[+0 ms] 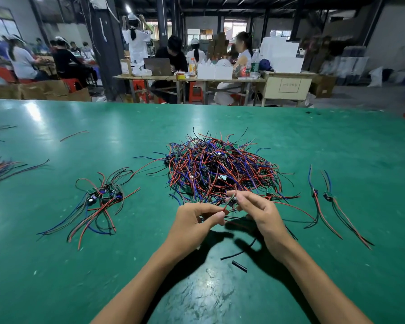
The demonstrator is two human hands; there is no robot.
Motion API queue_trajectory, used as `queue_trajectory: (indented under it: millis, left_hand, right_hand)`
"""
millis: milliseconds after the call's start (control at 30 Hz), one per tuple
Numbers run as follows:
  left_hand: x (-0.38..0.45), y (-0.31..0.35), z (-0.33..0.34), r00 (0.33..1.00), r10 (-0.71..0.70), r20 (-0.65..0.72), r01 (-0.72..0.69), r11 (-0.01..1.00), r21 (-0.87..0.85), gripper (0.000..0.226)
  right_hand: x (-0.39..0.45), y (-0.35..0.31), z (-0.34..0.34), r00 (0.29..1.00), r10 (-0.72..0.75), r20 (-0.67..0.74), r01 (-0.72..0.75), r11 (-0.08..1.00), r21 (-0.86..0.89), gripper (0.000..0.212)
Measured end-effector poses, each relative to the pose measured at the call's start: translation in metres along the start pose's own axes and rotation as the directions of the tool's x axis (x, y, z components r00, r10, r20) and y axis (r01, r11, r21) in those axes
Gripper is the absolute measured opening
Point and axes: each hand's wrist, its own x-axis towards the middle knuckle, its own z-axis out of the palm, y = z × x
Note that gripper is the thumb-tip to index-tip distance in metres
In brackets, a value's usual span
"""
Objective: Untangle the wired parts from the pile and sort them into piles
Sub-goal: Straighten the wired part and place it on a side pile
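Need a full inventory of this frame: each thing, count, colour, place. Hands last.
table: one, green, fills the foreground
tangled pile: one, red, blue and black wires with small green boards, table centre
left sorted group: one cluster of several wired parts, same colours, left of the pile
right wired parts: two, laid side by side, right of the pile
loose wire: one, red and black, far left of the pile
wire bundle: one, dark and partly cut off, left edge
black offcuts: two short pieces, between the forearms
background: people seated at benches, boxes, bottles, red stools; count unclear
left hand: pinches a red wire at the pile's near edge
right hand: pinches a wired part at the same spot
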Motion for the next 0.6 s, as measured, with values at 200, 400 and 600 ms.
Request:
queue_trajectory:
  millis: [200,400,600]
  left_hand:
    - [0.001,-0.001,-0.003,0.999,-0.028,0.031,0.031,0.994,-0.103,0.012]
    - [0.001,-0.004,0.001,0.995,-0.087,0.053,0.096,0.976,-0.198,0.022]
    - [0.007,0.000,-0.011,0.978,-0.206,-0.038,0.158,0.847,-0.508,0.018]
  right_hand:
    - [0.000,0.002,0.002,0.993,0.038,-0.109,-0.023,0.989,0.144,0.027]
    - [-0.001,-0.001,0.003,0.976,-0.061,-0.208,0.099,0.978,0.182,0.027]
    - [0.000,-0.005,-0.004,0.993,0.079,-0.091,-0.051,0.958,0.284,0.042]
